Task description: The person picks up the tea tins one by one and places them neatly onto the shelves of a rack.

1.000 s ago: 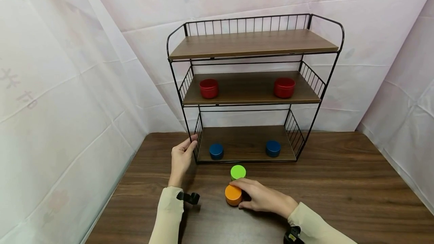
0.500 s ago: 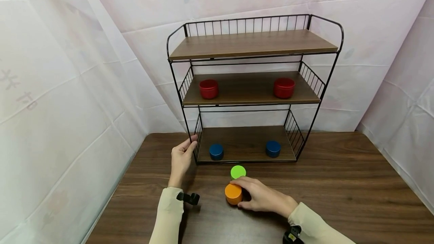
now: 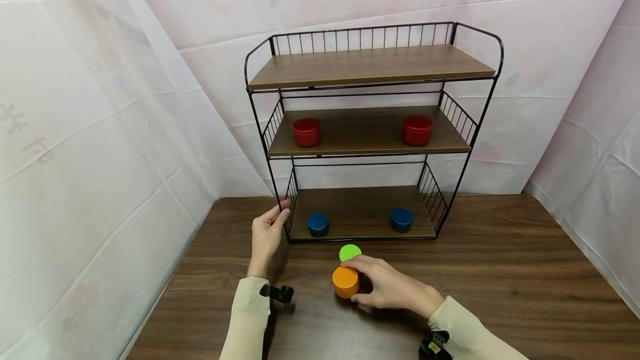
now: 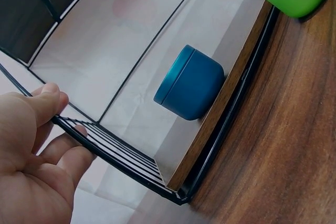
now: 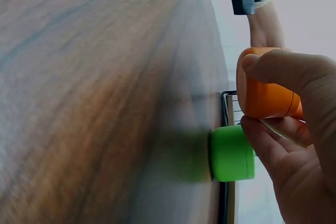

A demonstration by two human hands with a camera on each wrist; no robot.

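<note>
My right hand [image 3: 392,288] pinches a small round orange tin [image 3: 345,282] between thumb and fingers. In the right wrist view the orange tin [image 5: 268,90] is held up off the tabletop, its base showing. Just behind it on the table stands a lime green tin [image 3: 350,253], partly covered by the right hand's fingers in the head view. At the rack's lower left side, my left hand [image 3: 267,232] grips the black wire frame [image 4: 118,163] with thumb and fingers. A blue tin [image 4: 191,83] sits close by on the bottom shelf.
The three-tier rack has a bare top shelf [image 3: 370,65]. Its middle shelf [image 3: 362,129] bears two red tins [image 3: 306,132], set left and right. A second blue tin [image 3: 401,220] stands on the right of the bottom shelf. White cloth [image 3: 125,126] hangs around the wooden table [image 3: 500,271].
My right hand has raised the orange tin slightly from the table, moving it a little toward the rack. The left hand keeps its grip on the frame.
</note>
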